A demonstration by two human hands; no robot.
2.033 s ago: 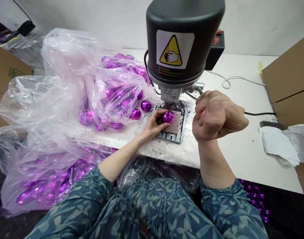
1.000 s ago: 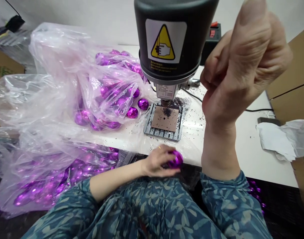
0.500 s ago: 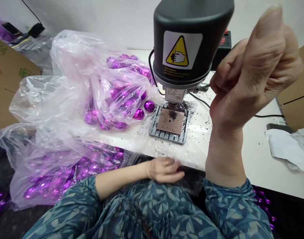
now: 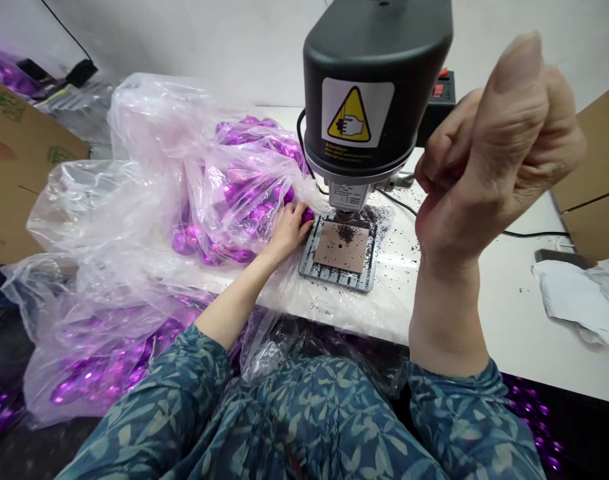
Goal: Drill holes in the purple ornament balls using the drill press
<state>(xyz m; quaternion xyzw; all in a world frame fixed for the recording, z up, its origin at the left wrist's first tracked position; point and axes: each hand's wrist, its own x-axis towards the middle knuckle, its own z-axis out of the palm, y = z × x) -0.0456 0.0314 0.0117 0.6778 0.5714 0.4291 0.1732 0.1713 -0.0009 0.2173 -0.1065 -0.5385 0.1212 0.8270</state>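
My left hand (image 4: 288, 232) reaches to the left edge of the drill press's base plate (image 4: 309, 267). Its thumb and fingers close round a shiny purple faceted ball (image 4: 308, 216), partly hidden by them. Raised at the right, my right hand (image 4: 499, 140) is a fist beside the drill press head (image 4: 364, 87), closed on its feed handle, which the fingers mostly hide. Beneath the chuck (image 4: 344, 216), a brown square board (image 4: 342, 250) with a small dark hole lies on the base plate, dusted with dark shavings.
Clear plastic bags of purple balls (image 4: 254, 193) crowd the table's left side. Another bag (image 4: 109, 367) hangs lower, in front. A black cable (image 4: 534, 234), white paper (image 4: 577, 300) and a cardboard box (image 4: 594, 173) are at the right. Shavings scatter over the white tabletop (image 4: 484, 287).
My left hand has moved from near my lap up and forward to the purple balls beside the base plate, closing on one. My right hand stays raised at the handle.
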